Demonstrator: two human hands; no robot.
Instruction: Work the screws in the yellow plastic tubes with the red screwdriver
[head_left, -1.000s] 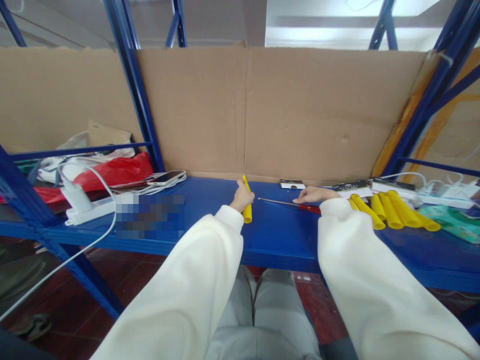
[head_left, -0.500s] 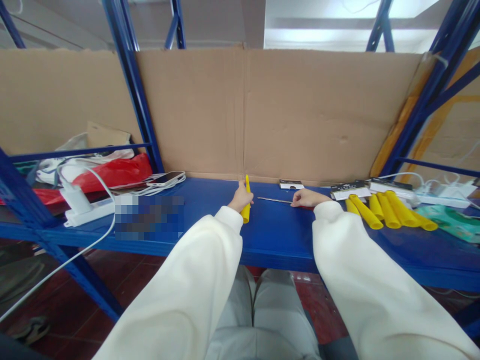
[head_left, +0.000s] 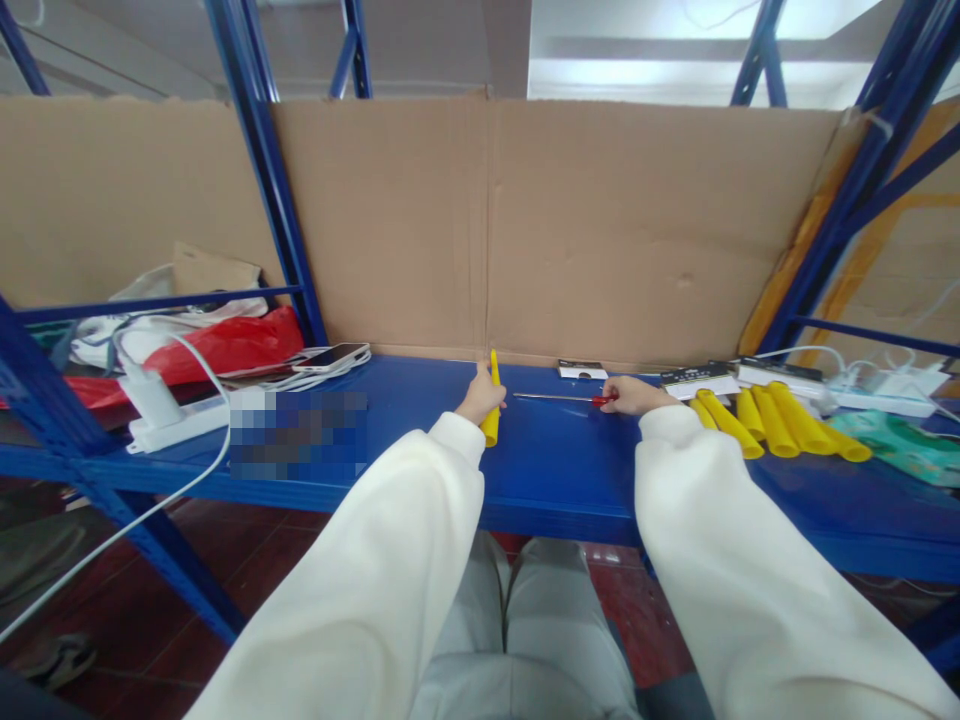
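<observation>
- Left hand [head_left: 475,396]: fingers curled closed around one tube [head_left: 492,428], smooth, yellow, narrower at the far end; it lies lengthwise just above or on the shelf, cannot tell which.
- Right hand [head_left: 630,394]: fingertips pinched together on the screwdriver [head_left: 562,398], at its glossy red handle, most of which the hand hides. Slim, straight metal shaft points at the left hand, tip near it.
- Shelf [head_left: 559,480]: smooth blue surface. Right side, near the right sleeve, a row of hollow yellow tubes [head_left: 776,422], open round ends nearest.
- Behind: flat brown cardboard [head_left: 615,230], creased vertically.
</observation>
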